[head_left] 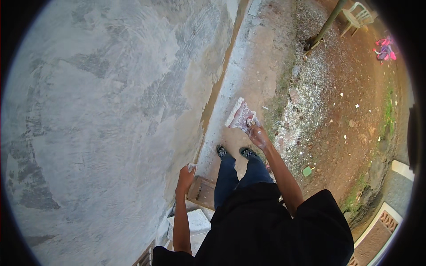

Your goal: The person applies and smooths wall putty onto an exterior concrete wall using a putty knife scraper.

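Observation:
My right hand (pixel 258 135) is closed on a wide putty scraper (pixel 240 116). The scraper flares out to a broad edge heaped with white plaster, and its reddish face is smeared white. White smears also cover my right fingers. Close beside the plastered wall (pixel 115 106), my left hand (pixel 185 178) has its fingers closed round a small whitish thing (pixel 191 167), too small to make out. Grey and white patches of plaster with swirling marks coat the wall. Whether my left hand touches the wall I cannot tell.
Below my left hand are a brown box (pixel 202 191) and a white-smeared block (pixel 195 221). I stand on a concrete strip (pixel 259 57) along the wall. To the right lies white-spattered earth (pixel 310 111), with a post (pixel 328 24), a plastic chair (pixel 356 17) and a pink toy (pixel 384 49).

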{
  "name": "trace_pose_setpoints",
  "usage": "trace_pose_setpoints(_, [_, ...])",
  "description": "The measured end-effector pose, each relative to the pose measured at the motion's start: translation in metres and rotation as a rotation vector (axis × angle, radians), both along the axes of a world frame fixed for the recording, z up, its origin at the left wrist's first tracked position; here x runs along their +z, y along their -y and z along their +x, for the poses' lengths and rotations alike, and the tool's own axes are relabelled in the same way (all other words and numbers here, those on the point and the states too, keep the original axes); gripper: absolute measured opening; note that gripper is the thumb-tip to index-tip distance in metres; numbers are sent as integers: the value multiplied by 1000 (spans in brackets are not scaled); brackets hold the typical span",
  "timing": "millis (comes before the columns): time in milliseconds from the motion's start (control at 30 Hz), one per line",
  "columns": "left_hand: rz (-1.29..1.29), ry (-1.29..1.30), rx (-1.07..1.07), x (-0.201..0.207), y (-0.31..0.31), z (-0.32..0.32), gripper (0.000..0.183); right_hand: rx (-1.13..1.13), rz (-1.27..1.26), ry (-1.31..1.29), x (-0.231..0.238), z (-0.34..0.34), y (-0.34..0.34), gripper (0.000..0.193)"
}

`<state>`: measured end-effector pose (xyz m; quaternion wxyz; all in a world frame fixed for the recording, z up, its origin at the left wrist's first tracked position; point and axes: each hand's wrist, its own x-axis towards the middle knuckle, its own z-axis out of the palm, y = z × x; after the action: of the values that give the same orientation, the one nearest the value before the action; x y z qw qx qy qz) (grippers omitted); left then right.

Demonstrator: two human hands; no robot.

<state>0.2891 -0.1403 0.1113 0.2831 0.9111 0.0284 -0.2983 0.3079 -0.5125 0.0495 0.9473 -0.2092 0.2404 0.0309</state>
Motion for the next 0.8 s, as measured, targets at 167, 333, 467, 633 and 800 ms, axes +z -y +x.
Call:
trace_pose_setpoints(167, [22,-16,-179,-14,3,65,23,-114,21,-78,-92,-3,-19,46])
trace_pose_setpoints(333, [-5,-85,-269,-63,58,126,22,-176,53,-120,-207,-4,-46,37])
trace_pose_setpoints(467, [65,-95,-303,-126,68,154,22,-237,139,-247,-312,21,-85,26])
trace_pose_setpoints(633, [391,14,-367,-163,97,169,23,-204,-4,-402,-456,29,-126,21])
trace_pose_setpoints(800, [428,364,-543,-177,96,189,22,-106,-127,-446,-590,66,-174,22])
